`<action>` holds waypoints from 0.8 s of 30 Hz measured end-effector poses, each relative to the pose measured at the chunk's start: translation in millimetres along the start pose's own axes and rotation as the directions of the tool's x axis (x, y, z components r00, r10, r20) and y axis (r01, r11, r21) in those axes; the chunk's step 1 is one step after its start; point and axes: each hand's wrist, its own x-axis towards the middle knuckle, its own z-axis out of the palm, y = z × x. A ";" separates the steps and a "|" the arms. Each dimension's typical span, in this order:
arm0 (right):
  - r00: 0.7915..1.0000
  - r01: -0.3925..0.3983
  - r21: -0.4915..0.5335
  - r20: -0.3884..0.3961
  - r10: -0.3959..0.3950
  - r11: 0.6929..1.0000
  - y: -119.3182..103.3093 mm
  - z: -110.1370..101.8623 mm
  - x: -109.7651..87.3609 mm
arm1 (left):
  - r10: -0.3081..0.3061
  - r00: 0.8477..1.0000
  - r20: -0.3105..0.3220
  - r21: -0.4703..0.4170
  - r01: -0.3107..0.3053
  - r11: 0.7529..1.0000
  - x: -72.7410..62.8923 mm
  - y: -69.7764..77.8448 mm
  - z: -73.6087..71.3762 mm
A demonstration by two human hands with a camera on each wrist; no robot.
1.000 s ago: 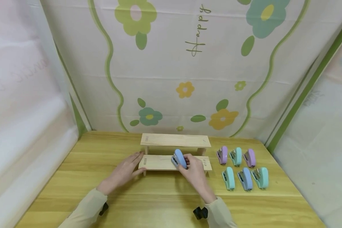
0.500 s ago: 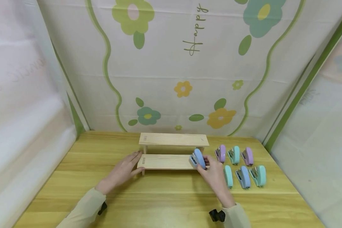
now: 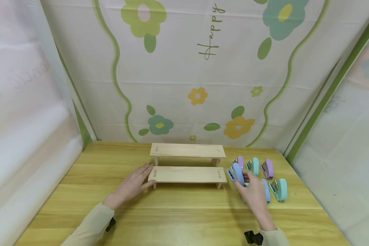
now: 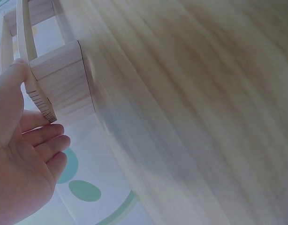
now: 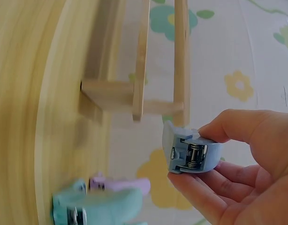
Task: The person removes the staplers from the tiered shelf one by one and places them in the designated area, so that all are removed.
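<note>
My right hand (image 3: pixel 254 188) pinches a blue stapler (image 3: pixel 235 173) between thumb and fingers, just past the right end of a two-tier wooden stand (image 3: pixel 187 175). In the right wrist view the stapler (image 5: pixel 191 152) is raised off the table, its metal spring part visible. At the stand's left end, my left hand (image 3: pixel 135 184) holds the lower board, thumb on its front edge and fingers along the side. The left wrist view shows the fingertips (image 4: pixel 57 143) bent near the board's corner. Both boards carry nothing.
Right of the stand, several staplers stand in two rows: purple (image 3: pixel 267 168), teal (image 3: pixel 253 166), another teal (image 3: pixel 280 189), and a blue one (image 3: pixel 266 190) partly behind my hand. A floral cloth (image 3: pixel 172 68) walls the back of the wooden table (image 3: pixel 172 218).
My right hand has carried the blue stapler rightward from over the lower board to beyond the stand's end, in front of the other staplers. My left hand has stayed in place.
</note>
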 end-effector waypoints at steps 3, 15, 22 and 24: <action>1.000 -0.022 -0.001 -0.011 0.022 1.000 6.0 -8.8 0.1 | -0.012 1.000 0.017 -0.008 0.012 1.000 -0.3 -0.1 -0.4; 0.991 -0.105 -0.025 -0.090 0.102 0.994 39.5 -40.7 0.2 | -0.016 1.000 0.026 -0.006 0.016 1.000 -1.2 -0.1 -1.2; 0.972 -0.204 -0.047 -0.130 0.196 0.978 66.5 -56.3 1.4 | -0.016 1.000 0.024 -0.006 0.016 1.000 -0.9 -0.1 -0.8; 0.969 -0.206 -0.063 -0.152 0.194 0.977 73.6 -60.2 2.3 | -0.015 1.000 0.021 -0.006 0.015 1.000 -0.8 -0.2 -0.6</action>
